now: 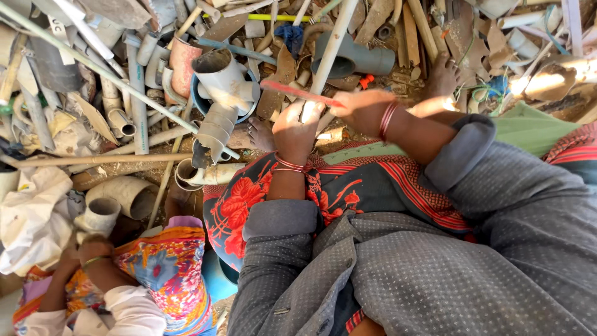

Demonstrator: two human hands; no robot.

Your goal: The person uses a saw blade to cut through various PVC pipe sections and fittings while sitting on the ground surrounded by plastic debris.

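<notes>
Sawing step, I'd say: my left hand (297,127) clamps the long white plastic pipe (331,50), my right hand (364,109) grips the thin red saw blade (298,93) lying across it just above. Next stroke needs steady pipe.

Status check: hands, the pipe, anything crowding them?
Left hand grips white pipe. Right hand holds red blade across it. Scrap pipe pile close ahead; co-worker's hand lower left.

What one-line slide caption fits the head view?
Seated amid scrap plastic pipes, left hand steadies a long white pipe while right hand holds a thin red blade.
</notes>
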